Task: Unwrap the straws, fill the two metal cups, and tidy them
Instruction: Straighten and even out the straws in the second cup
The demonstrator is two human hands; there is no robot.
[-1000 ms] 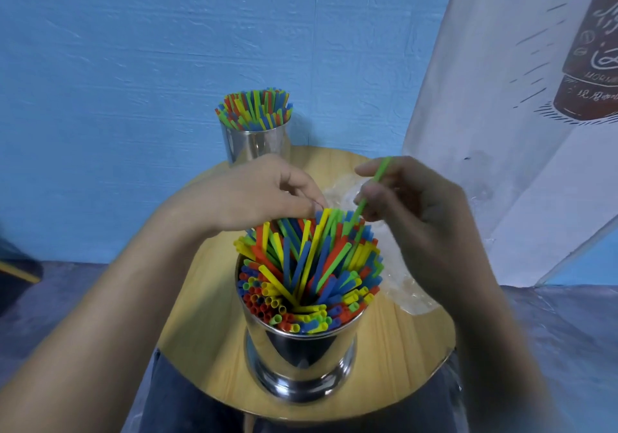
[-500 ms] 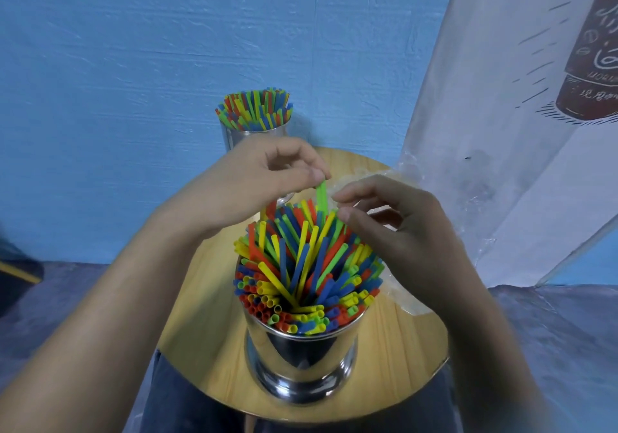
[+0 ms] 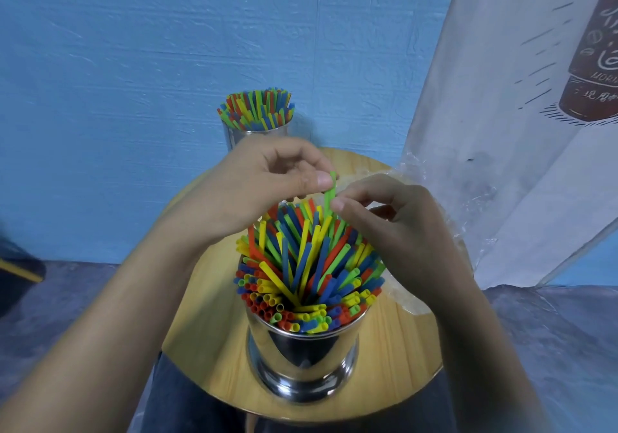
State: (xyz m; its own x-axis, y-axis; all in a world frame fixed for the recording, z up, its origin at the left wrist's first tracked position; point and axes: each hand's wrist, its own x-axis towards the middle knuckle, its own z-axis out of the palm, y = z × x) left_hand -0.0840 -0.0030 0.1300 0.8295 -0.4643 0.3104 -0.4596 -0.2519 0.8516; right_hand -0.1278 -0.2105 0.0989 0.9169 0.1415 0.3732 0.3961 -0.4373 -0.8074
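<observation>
A near metal cup (image 3: 302, 359) stands on the round wooden table (image 3: 207, 332), packed with coloured straws (image 3: 307, 275) that fan out unevenly. One green straw (image 3: 330, 195) sticks up above the bundle at its far side. My left hand (image 3: 261, 185) pinches its top between thumb and fingers. My right hand (image 3: 398, 232) pinches the same straw lower down, thumb tip against it. A far metal cup (image 3: 254, 135), partly hidden behind my left hand, holds a neater bunch of straws (image 3: 257, 109).
A crumpled clear plastic wrapper (image 3: 468, 208) lies on the table's right side behind my right hand. A white printed banner (image 3: 501, 114) leans at the right. A blue wall stands close behind the table. My lap lies under the front edge.
The green straw went from my right hand, out at the right, to upright over the near cup. My left hand rose off the bundle and took its top; my right hand slid lower.
</observation>
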